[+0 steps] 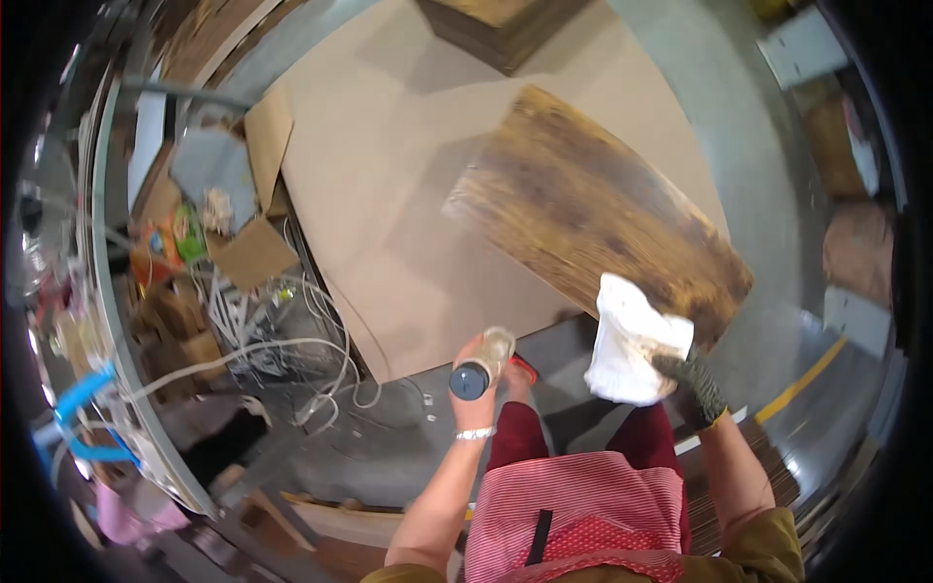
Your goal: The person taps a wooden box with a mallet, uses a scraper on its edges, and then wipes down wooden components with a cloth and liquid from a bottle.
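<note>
Clear plastic shows in the small bottle (483,361) that the bare left hand (473,364) grips around its body, its dark blue cap pointing toward the camera. To its right, the gloved right hand (693,386) is closed on a crumpled white cloth (634,340), which it holds at the near corner of a dark wood-grain board (593,209). That board lies flat on a broad sheet of tan cardboard (389,175) spread over the grey floor (719,117). Well off to the left sits a tangle of white cables (282,350).
</note>
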`<state>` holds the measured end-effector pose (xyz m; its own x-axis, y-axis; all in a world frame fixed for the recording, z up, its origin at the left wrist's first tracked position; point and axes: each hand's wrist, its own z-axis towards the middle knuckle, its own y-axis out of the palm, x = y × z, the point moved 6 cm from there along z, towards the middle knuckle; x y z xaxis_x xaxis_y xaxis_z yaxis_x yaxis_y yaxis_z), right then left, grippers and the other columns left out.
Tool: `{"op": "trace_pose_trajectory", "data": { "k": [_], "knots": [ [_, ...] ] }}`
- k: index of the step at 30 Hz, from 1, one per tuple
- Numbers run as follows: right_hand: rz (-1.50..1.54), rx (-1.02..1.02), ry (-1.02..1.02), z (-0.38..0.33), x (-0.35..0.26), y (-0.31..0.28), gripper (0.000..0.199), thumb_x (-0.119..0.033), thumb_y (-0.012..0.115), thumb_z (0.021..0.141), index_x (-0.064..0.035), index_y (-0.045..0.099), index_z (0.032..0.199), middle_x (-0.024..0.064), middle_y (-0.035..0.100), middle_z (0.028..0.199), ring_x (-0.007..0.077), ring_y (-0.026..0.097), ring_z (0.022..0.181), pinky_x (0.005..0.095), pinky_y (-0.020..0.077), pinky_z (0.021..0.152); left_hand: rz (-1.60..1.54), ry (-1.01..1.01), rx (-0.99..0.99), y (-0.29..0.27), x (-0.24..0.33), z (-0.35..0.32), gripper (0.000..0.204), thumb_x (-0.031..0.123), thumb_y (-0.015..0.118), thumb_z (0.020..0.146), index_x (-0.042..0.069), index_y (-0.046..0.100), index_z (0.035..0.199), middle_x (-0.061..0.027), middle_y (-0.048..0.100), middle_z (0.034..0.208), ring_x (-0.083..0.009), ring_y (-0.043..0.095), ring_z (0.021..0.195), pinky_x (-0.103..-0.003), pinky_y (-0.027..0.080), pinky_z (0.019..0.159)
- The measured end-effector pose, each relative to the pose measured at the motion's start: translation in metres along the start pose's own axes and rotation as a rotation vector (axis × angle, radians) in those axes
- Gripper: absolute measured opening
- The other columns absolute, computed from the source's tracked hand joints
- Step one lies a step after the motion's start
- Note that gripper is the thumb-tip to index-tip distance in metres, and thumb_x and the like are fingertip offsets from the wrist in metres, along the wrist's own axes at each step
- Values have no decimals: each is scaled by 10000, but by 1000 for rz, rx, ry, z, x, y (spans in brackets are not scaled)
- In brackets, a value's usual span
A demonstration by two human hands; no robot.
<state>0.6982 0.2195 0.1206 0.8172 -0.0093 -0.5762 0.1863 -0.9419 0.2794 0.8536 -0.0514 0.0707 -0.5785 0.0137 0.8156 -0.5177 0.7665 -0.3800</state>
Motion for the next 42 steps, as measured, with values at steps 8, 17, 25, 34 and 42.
{"op": "trace_pose_trajectory", "data": {
  "k": [8,17,25,34,42],
  "knots": [
    [-1457,-153,-1089,139,-126,299,305,-121,553,823,-17,558,1109,172,605,1009,318,578,914,383,448,795,-173,-281,237,-48,-115,-60,397,-12,653,727,38,563,1110,-95,611,1097,-199,579,1019,-309,441,896],
    [-2567,-587,-928,389,115,394,246,-182,499,773,-104,643,956,94,637,1039,295,599,987,471,468,805,-568,-315,289,68,-161,-22,456,-26,652,729,68,530,1158,-94,584,1146,-223,550,1075,-320,427,931],
    [-2965,-801,-102,344,142,378,203,-187,579,661,-79,688,793,162,664,785,311,647,749,404,511,694,-624,-221,187,96,-154,16,485,-41,615,672,66,527,1138,-121,557,1171,-310,509,1108,-380,392,967],
    [-2907,-799,-1078,371,53,433,255,-232,555,760,-50,673,893,138,662,848,294,649,755,391,507,663,-525,-241,217,79,-164,39,425,-4,635,664,50,545,1076,-114,576,1102,-303,519,1073,-394,404,938],
    [-3160,-1394,9,378,128,350,85,-161,629,690,-99,640,747,84,625,688,214,606,623,324,459,529,-489,-141,134,84,-148,57,427,5,647,667,56,541,1077,-131,570,1092,-325,516,1061,-408,412,928]
  ]
}}
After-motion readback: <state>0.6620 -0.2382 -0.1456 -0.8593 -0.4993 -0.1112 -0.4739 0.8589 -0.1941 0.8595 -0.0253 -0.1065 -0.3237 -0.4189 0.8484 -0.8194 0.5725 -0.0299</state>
